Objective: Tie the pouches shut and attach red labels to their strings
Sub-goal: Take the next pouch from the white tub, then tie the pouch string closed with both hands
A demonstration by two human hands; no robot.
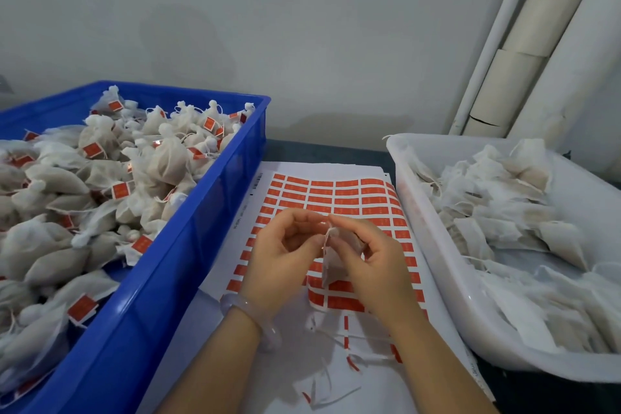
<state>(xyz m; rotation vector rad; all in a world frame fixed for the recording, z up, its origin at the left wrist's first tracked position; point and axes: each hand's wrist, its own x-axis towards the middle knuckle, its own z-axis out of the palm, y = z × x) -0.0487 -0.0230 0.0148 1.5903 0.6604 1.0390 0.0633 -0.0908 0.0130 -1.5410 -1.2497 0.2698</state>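
Pouch [331,267] hangs neck-up, long axis vertical, between my 2 hands over the label sheet's [336,191] middle. My right hand [373,265] grips its body, and my left hand [285,245] pinches its top, so neither is nearer. Finished pouches lie in the blue crate [201,245] left of the sheet.

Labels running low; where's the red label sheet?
Head view, centre: the red label sheet lies between the blue crate, left, and white tub, right.

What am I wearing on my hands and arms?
No gloves, and no sleeves in view. The left hand has a pale, translucent, smooth round bangle at its wrist; the right hand and wrist carry nothing that shows.
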